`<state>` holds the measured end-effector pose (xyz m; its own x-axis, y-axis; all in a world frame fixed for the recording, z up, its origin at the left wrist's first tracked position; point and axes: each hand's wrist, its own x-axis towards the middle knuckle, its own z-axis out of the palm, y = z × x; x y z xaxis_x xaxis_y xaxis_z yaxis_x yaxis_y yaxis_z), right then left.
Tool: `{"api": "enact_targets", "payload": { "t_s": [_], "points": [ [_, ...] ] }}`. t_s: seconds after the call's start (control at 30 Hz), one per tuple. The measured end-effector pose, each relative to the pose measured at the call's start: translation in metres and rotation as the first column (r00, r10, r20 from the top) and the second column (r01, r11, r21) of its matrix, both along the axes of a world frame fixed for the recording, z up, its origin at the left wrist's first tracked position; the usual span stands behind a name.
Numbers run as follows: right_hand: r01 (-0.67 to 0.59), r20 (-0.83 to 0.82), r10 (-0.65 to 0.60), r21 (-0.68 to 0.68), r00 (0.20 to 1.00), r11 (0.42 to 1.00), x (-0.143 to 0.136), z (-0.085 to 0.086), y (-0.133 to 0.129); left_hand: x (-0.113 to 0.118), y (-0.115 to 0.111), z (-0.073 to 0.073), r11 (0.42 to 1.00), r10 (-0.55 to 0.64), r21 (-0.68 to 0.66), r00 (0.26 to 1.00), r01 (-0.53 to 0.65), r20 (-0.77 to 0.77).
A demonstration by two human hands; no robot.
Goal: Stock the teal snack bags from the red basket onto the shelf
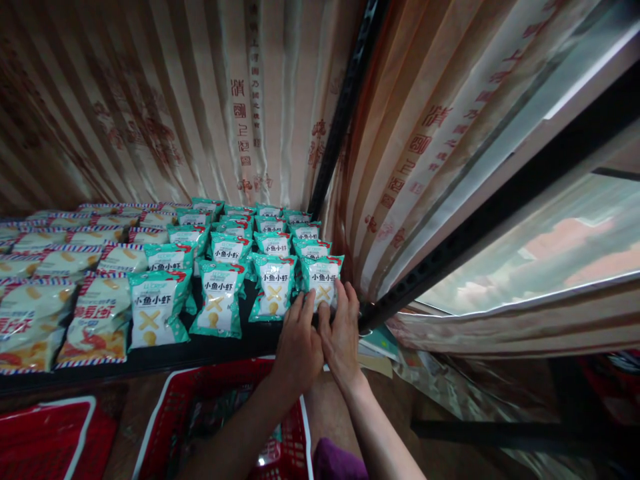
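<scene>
A white and teal snack bag (324, 275) stands upright at the front of the rightmost row on the black shelf (220, 348). My right hand (343, 330) grips its lower right part, thumb on the front and fingers along the side. My left hand (300, 343) closes against the lower left edge of this bag, fingers pointing forward. The two hands touch each other near the thumbs. Just left stands a matching snack bag (273, 287), with another teal bag (219, 300) beyond it. More of the same bags line up behind in rows.
Cream and red snack bags (95, 320) fill the left of the shelf. Below it are a red basket (165, 407) with dark packets inside and a second red basket (83, 433). Printed curtains (210, 100) hang behind. A black metal post (345, 107) and a slanting bar (480, 207) stand right.
</scene>
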<state>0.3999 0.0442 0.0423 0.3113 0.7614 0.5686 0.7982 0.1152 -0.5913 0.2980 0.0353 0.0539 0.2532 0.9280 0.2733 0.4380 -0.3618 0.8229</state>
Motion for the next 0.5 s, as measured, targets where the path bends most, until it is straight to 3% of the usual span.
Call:
{"api": "enact_targets", "payload": {
  "t_s": [0.27, 0.5],
  "points": [
    [0.008, 0.029, -0.010, 0.069, 1.000, 0.998, -0.0035, 0.0039, 0.0006, 0.0001, -0.0009, -0.0004, 1.000, 0.007, -0.024, 1.000, -0.007, -0.007],
    [0.026, 0.051, -0.027, 0.019, 0.998, 0.999, -0.0034, 0.0007, 0.0028, -0.0019, 0.0007, -0.0055, 1.000, -0.008, 0.017, 1.000, 0.008, 0.026]
  ]
}}
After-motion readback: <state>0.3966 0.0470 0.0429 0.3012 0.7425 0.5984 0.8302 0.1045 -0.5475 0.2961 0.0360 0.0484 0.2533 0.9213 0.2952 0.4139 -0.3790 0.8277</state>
